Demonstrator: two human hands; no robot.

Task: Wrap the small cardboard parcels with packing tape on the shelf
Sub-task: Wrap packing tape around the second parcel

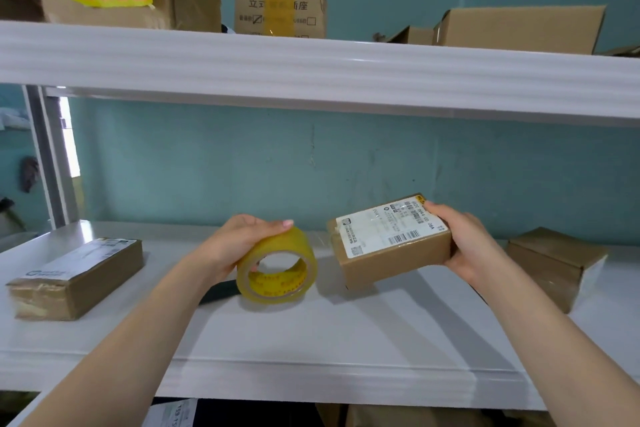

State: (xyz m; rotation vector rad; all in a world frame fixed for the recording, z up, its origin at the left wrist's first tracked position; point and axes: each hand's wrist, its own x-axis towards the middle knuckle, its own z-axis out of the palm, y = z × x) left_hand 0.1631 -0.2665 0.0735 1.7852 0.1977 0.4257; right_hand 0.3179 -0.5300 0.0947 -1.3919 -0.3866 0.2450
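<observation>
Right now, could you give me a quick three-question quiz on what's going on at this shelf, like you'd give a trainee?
1. True or false: the left hand holds the tape roll.
2. What does the right hand hold: A) scissors, B) the labelled parcel, C) nothing?
3. How many other small parcels rest on the white shelf?

Key: 1. True. 2. B. 3. Two: the left parcel and the right parcel.
</observation>
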